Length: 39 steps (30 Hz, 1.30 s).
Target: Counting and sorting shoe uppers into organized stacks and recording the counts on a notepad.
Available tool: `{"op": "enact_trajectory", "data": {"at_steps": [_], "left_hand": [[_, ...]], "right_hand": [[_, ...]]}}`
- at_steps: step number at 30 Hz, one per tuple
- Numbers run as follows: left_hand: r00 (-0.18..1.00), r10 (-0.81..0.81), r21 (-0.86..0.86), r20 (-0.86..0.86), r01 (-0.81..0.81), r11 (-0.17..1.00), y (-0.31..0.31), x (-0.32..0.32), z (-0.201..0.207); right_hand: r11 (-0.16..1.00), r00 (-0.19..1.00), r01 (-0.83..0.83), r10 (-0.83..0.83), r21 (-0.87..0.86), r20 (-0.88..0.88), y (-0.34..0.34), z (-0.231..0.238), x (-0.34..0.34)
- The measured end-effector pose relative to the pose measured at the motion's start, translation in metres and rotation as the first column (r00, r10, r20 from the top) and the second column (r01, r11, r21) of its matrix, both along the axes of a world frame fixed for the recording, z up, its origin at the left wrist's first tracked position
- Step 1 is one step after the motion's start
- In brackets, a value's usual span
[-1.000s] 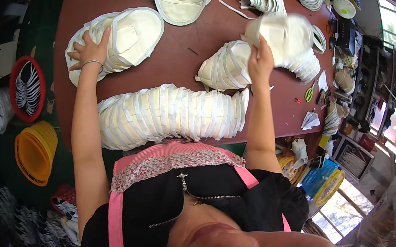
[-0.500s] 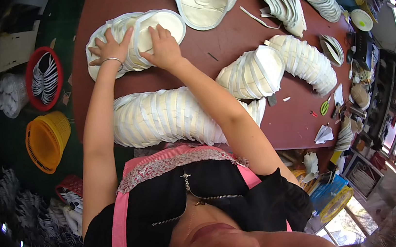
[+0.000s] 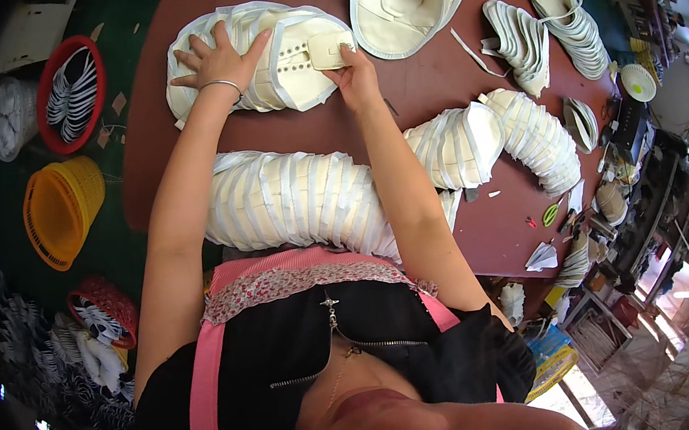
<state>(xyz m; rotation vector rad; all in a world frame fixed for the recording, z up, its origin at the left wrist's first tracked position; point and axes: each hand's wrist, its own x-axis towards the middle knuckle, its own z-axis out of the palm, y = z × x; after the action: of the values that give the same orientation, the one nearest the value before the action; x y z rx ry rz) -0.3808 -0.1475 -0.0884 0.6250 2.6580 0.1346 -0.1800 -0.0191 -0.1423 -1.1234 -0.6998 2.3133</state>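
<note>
Left hand [image 3: 217,64]: spread wide, palm down on the left part of a stack of cream shoe pieces [image 3: 285,30], with a bracelet [image 3: 221,82] at the wrist.
Right hand [image 3: 358,84]: thumb and fingers pinching the right edge of a cream flap [image 3: 328,50].
Flap: at the right end of the stack, just beside two lines of small dark holes [image 3: 292,68].
Stack: on the reddish-brown table [image 3: 301,131], beyond a long row of similar pieces [image 3: 291,191].
Long row: lying crosswise close to the pink apron [image 3: 295,263], its right part passing under the right forearm.
Far side: another pile of cream pieces [image 3: 382,20], near the flap.
Right side: a shorter row [image 3: 452,147] beside a curved row [image 3: 540,142]; green scissors [image 3: 550,214] farther right.
Left of the table: a red basket [image 3: 101,77] holding black-and-white striped pieces [image 3: 70,106], and a yellow basket [image 3: 84,181] near it.
</note>
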Motion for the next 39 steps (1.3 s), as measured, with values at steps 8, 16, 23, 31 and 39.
{"op": "enact_trajectory", "data": {"at_steps": [8,16,23,31,39], "left_hand": [[0.999,-0.03,0.024,0.019,0.029,0.999,0.009,0.001,0.0],[1.0,0.015,-0.007,-0.017,-0.015,1.0,0.003,-0.006,0.0],[0.993,-0.058,-0.005,0.105,0.058,0.998,-0.002,-0.009,0.008],[0.97,-0.009,0.075,0.244,-0.01,0.997,-0.012,-0.024,0.001],[0.979,-0.016,0.056,0.202,0.005,0.998,-0.01,-0.013,0.008]], "right_hand": [[0.5,0.854,-0.499,0.144,0.708,0.5,-0.058,0.059,-0.045],[0.219,0.771,-0.34,-0.491,0.914,0.405,0.024,0.179,0.153],[0.67,0.363,-0.705,0.055,0.235,0.93,0.035,0.14,0.318],[0.278,0.747,-0.599,-0.145,0.751,0.649,-0.034,0.103,0.042],[0.34,0.553,-0.777,-0.034,0.53,0.833,-0.034,0.022,-0.058]]}}
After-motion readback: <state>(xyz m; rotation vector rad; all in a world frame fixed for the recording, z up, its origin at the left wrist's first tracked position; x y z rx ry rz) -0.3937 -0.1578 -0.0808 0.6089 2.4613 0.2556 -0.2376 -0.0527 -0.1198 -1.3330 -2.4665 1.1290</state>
